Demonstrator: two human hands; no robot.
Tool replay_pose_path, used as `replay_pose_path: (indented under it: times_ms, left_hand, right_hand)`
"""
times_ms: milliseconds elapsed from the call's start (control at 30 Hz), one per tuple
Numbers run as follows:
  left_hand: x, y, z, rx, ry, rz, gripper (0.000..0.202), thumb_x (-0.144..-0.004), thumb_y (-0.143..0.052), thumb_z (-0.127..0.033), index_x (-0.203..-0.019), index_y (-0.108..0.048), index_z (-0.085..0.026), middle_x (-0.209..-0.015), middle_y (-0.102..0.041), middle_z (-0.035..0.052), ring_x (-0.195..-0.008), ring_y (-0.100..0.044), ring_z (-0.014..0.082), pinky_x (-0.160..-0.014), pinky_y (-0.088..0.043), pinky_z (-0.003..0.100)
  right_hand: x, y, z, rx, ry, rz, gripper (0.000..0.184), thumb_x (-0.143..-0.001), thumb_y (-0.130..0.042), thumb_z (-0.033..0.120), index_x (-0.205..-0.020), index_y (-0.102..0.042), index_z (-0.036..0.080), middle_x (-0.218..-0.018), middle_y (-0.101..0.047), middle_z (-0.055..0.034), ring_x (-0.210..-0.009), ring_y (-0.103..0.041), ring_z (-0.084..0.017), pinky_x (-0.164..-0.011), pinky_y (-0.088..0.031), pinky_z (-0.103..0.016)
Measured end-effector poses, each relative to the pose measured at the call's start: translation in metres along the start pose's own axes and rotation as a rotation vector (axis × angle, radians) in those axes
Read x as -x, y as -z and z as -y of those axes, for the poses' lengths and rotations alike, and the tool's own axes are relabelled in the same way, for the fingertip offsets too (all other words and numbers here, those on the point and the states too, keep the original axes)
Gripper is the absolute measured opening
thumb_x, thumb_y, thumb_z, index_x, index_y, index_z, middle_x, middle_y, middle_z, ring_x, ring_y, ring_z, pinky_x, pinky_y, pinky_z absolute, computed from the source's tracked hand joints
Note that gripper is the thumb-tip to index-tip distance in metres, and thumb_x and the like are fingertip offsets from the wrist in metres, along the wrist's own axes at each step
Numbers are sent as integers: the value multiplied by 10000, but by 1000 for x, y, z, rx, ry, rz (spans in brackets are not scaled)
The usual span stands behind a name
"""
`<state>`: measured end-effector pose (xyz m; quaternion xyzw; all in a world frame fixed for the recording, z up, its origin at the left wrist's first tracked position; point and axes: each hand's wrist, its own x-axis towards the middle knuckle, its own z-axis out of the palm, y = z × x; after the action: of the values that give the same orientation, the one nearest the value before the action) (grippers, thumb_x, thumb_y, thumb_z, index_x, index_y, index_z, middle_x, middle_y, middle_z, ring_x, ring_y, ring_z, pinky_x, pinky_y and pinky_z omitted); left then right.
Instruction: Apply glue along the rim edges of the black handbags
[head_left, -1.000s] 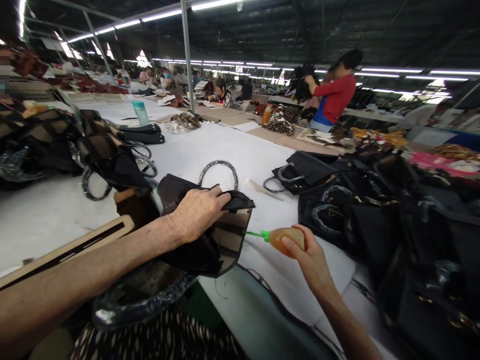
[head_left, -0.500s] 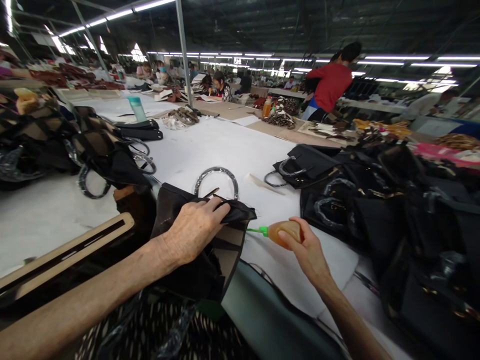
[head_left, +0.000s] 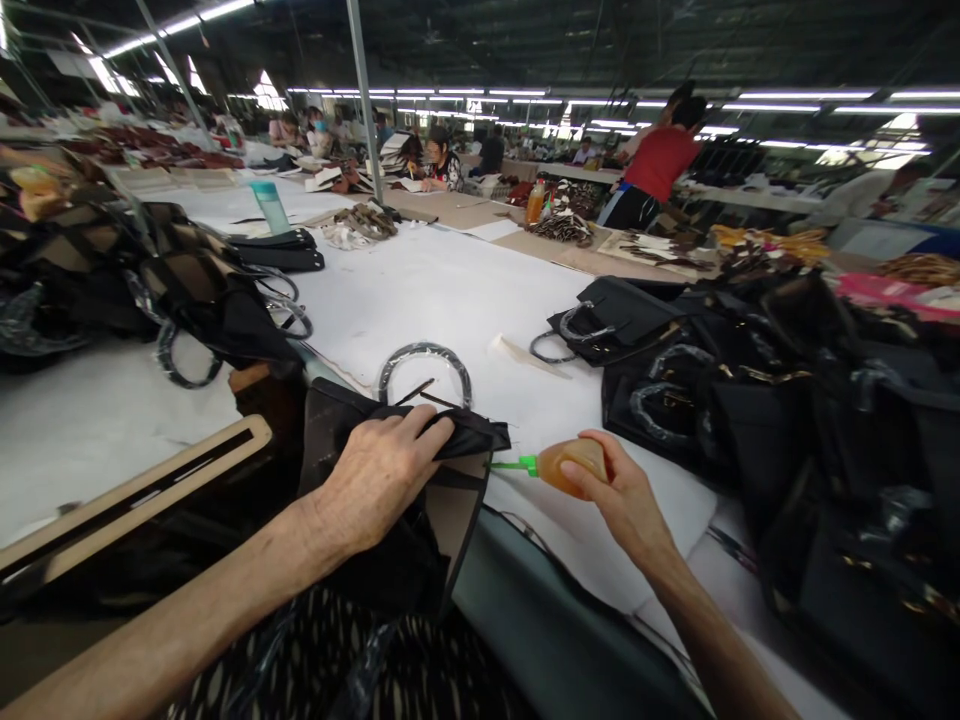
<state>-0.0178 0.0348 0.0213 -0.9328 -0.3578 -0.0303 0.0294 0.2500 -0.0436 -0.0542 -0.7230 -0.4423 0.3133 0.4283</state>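
Observation:
A black handbag [head_left: 382, 580] lies in front of me with its plastic-wrapped ring handle [head_left: 459, 362] standing up behind it. My left hand [head_left: 384, 470] grips the bag's folded black top edge, its fingers curled over the fabric. Below that fold a beige inner panel [head_left: 451, 510] shows. In my right hand [head_left: 619, 490] is a squeeze bottle [head_left: 571, 467] of amber liquid, held sideways. Its thin green nozzle points left, and the tip is at the bag's right edge; whether it touches cannot be told.
Black bags are piled at the right [head_left: 750, 420] and at the left [head_left: 217, 290]. A wooden slotted frame [head_left: 150, 500] lies at lower left. On the white table [head_left: 420, 280] stand a teal bottle [head_left: 270, 207] and a pale flat tool [head_left: 529, 355]. Other people work farther back.
The green nozzle tip has shifted slightly left, closer to the bag's edge. My left hand keeps its hold on the fold. In the background the person in red has moved.

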Motion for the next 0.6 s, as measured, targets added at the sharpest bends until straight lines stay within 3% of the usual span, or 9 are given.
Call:
replay_pose_path:
  times_ms: [600]
  left_hand:
    - [12,-5,-6,-27,-8,-45,298,-806,-550,-144,-1104,-534,-166,-1141,-595,81,-755,-622,208,-621,-515,339]
  right_hand:
    - [15,3,-6,-3,-62,29,444,-711,-646,472,-1034,-554,182,-876,-624,-19,-799,-564,-215,-721,-462,-308]
